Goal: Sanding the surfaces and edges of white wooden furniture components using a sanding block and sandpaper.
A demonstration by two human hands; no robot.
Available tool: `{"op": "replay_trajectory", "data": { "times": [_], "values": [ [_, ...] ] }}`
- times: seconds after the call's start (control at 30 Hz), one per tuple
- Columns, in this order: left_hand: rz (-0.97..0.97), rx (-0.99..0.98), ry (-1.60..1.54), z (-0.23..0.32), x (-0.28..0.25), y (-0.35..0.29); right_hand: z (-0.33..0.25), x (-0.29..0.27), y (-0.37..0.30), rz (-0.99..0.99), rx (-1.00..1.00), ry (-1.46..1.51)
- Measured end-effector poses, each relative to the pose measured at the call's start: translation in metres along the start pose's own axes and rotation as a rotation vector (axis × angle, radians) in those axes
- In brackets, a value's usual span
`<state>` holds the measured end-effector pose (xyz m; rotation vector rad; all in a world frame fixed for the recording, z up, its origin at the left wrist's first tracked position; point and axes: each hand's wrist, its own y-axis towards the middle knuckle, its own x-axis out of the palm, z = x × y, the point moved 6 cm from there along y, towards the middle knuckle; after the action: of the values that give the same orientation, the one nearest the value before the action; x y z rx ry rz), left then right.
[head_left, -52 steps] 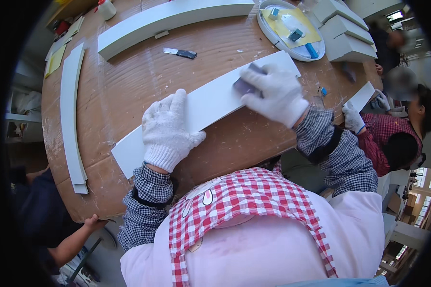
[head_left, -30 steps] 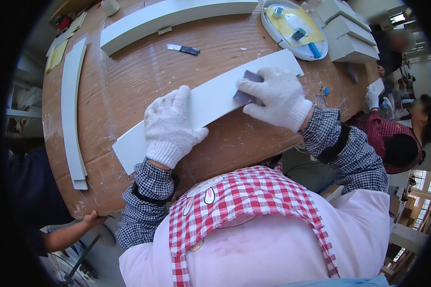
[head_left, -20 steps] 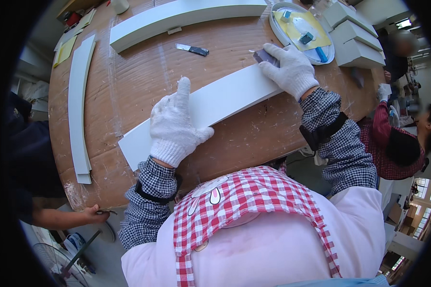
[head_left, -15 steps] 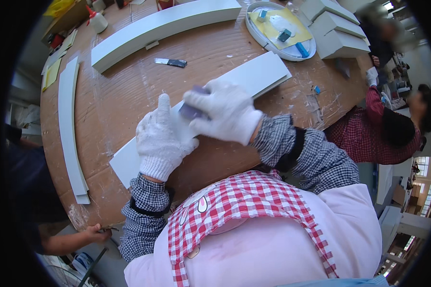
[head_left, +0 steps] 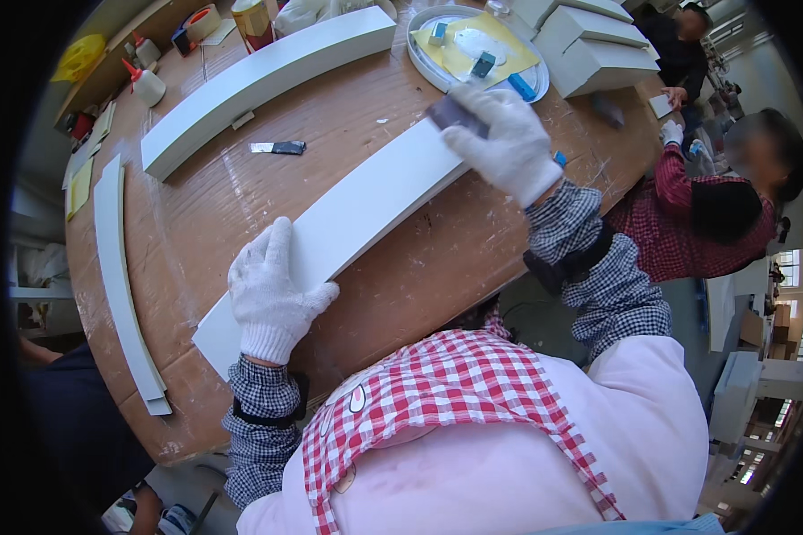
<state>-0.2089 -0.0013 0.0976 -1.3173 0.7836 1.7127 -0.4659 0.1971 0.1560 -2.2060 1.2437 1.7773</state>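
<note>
A long, slightly curved white board (head_left: 366,201) lies slantwise across the table in front of me. My left hand (head_left: 275,290), in a white knit glove, straddles its near-left part, fingers at the far edge and thumb at the near edge. At the board's far right end my gloved right hand (head_left: 504,138) is closed on a dark purple-grey sanding block (head_left: 456,116). The block rests over the end of the board; its underside is hidden.
Another curved white piece (head_left: 277,85) stands farther back, and a thin curved strip (head_left: 127,285) lies left. A flat blade (head_left: 277,148) is between. Behind my right hand are a round tray (head_left: 417,67) and stacked white pieces (head_left: 589,62). Co-workers are right and left.
My right hand has slid the sanding block along the board from beside my left hand to the far right end. My left hand still holds the board. The whole view has shifted somewhat.
</note>
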Motion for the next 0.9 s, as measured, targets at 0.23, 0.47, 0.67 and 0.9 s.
{"op": "replay_trajectory", "data": {
  "times": [0.23, 0.47, 0.67, 0.9],
  "values": [
    [0.005, -0.001, -0.059, -0.006, 0.003, -0.003, -0.101, 0.071, -0.019, -0.375, -0.278, 0.041],
    [-0.041, -0.049, -0.024, 0.001, -0.002, 0.002, 0.091, -0.004, 0.008, -0.173, 0.267, -0.56],
    [0.016, 0.084, 0.001, 0.025, 0.013, 0.017, -0.088, 0.044, -0.033, -0.341, -0.362, 0.013],
    [0.018, 0.088, 0.004, 0.037, 0.011, 0.022, 0.06, 0.004, -0.036, -0.037, 0.105, -0.191]
  ]
}}
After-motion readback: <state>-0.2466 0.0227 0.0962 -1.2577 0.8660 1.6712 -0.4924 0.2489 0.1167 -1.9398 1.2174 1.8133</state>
